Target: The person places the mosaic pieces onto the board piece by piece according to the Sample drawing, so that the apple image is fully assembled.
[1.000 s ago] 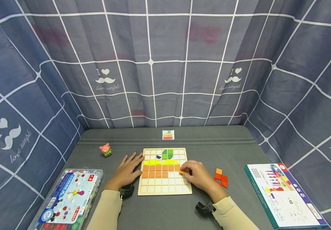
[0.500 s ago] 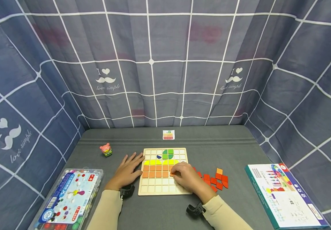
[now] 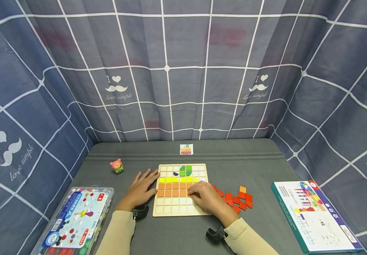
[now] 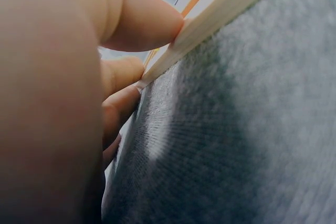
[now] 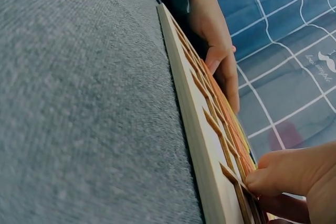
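Right hand point(image 3: 206, 196) down over the board, I keep thumb and fingers bunched together at the lower orange row; I cannot tell whether a tile sits between them. With fingers spread apart, my left hand point(image 3: 141, 187) touches the near-square wooden board point(image 3: 172, 209) along its left edge. It lies flat on the grey worktop point(image 3: 170, 237), between my hands.

Its wood is pale, with a plain, fairly thick edge, and thin raised strips divide its face into small square cells. Near the top, green tiles point(image 3: 183, 173) make a block of four, rounded at the upper left and lower right corners. Just left of them is a small dark blue piece point(image 3: 175, 174). Yellow tiles point(image 3: 168, 180) with curved outlines run below, then orange tiles point(image 3: 168, 193) in two rows, partly hidden by my right hand. Bare pale cells fill the lowest rows.
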Action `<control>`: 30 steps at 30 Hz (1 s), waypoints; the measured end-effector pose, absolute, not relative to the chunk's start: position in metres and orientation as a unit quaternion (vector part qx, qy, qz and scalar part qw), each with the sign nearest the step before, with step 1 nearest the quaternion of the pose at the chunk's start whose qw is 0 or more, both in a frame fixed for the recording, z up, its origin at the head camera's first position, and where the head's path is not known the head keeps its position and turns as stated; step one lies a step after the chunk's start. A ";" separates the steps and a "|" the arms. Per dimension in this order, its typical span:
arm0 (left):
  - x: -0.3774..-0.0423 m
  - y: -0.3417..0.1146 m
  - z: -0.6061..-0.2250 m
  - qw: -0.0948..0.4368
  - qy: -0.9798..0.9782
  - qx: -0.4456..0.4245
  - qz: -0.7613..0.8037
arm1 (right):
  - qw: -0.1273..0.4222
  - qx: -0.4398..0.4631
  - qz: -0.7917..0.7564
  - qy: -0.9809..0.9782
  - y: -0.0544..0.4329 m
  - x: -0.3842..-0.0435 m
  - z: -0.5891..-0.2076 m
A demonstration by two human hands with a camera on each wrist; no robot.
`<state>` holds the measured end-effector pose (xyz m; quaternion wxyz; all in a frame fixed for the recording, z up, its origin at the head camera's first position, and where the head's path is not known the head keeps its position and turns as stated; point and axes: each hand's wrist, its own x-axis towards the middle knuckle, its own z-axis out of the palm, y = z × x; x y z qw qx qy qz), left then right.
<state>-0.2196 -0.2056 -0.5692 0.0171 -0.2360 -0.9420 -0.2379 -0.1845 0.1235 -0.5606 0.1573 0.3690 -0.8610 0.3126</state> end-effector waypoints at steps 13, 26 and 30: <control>-0.220 -0.204 -0.569 0.025 -0.940 -0.240 -0.241 | 0.190 0.309 0.345 -0.865 0.147 -0.180 -0.559; -0.218 -0.205 -0.571 0.039 -0.938 -0.242 -0.247 | 0.157 0.149 0.311 -0.925 0.243 -0.172 -0.554; -0.217 -0.206 -0.571 0.043 -0.936 -0.244 -0.251 | 0.149 0.118 0.302 -0.934 0.271 -0.167 -0.556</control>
